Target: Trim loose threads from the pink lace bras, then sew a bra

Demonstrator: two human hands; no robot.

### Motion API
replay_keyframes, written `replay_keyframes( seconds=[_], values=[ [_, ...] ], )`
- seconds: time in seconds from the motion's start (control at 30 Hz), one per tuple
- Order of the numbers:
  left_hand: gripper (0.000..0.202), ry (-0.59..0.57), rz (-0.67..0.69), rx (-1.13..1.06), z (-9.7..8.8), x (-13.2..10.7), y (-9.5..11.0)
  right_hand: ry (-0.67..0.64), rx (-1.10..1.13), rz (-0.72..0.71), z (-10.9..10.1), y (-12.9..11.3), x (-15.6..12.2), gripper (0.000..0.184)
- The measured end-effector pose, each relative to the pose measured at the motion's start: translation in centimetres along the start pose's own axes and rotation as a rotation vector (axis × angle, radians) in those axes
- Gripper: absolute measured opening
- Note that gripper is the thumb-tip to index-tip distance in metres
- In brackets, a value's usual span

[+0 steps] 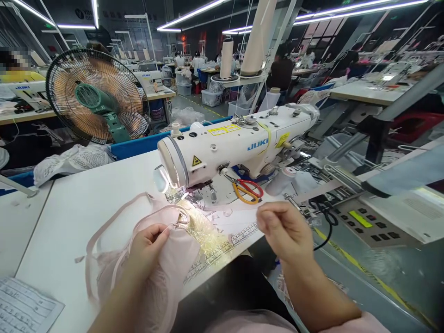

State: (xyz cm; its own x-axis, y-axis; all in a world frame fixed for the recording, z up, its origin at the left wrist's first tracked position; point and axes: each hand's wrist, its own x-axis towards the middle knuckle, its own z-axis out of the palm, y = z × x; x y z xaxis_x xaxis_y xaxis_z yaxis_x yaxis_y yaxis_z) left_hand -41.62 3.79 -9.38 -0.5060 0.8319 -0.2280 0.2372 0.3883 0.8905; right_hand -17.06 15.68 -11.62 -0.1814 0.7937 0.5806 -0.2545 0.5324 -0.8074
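A pale pink bra [178,261] lies across the white table's front edge, its straps looping to the left. My left hand [147,247] is closed on its fabric, thumb against fingers, just in front of the needle area of a white sewing machine [204,148]. To the right, my right hand [286,231] is raised above the table edge with its fingers pinched together; whatever they may hold is too small to make out. Between the hands sits a heap of pale yellow clippings [206,233]. Scissors [249,190] with red and orange handles rest by the machine.
Ruler markings [239,237] run along the table edge. A large fan [97,97] stands behind left, near a white lace bra [76,159]. A thread cone [280,180] and a control box [378,222] are at right. A printed sheet [27,307] lies at lower left.
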Motion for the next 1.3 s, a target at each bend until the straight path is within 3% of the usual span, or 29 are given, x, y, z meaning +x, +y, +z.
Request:
replay_keyframes(
  seconds=[0.1,0.23,0.5,0.57,0.63,0.77,0.83,0.87,0.97,1.03,1.3],
  values=[
    [0.030,-0.001,0.004,0.008,0.0,0.2,-0.1,0.186,0.091,0.046,-1.9,-1.3,0.7,0.002],
    [0.030,0.001,0.001,0.020,0.1,0.3,-0.2,0.451,0.125,-0.010,-3.5,-2.6,1.7,0.009],
    [0.029,0.002,0.001,0.054,0.1,0.1,-0.2,0.702,-0.118,-0.231,-4.6,-2.5,2.7,0.013],
    [0.029,0.002,0.001,0.048,0.2,0.2,-0.3,0.633,-0.178,-0.173,-4.7,-2.4,2.3,0.009],
    [0.030,-0.002,-0.001,0.039,0.2,0.3,-0.3,0.435,-0.247,-0.059,-4.4,-2.2,1.6,0.004],
    [0.030,0.007,-0.007,0.031,0.4,0.3,-0.3,-0.233,-0.339,0.138,-1.3,-1.3,0.5,0.009],
    [0.028,0.018,-0.014,0.015,0.4,0.3,-0.4,-0.529,-0.265,0.135,1.7,-0.6,0.2,0.013],
    [0.027,0.020,-0.020,-0.002,0.5,0.3,-0.5,-0.608,-0.233,0.098,3.3,-0.2,0.1,0.013],
    [0.028,0.001,-0.021,-0.062,0.4,0.5,-0.7,-0.674,-0.215,0.022,7.5,1.4,-0.2,0.014],
    [0.027,-0.014,-0.002,-0.073,0.4,0.6,-0.7,-0.685,-0.266,0.007,9.2,2.3,-0.4,0.016],
    [0.026,-0.015,-0.008,-0.083,0.4,0.4,-0.4,-0.661,-0.437,0.006,10.2,3.2,-0.6,0.019]
  ],
)
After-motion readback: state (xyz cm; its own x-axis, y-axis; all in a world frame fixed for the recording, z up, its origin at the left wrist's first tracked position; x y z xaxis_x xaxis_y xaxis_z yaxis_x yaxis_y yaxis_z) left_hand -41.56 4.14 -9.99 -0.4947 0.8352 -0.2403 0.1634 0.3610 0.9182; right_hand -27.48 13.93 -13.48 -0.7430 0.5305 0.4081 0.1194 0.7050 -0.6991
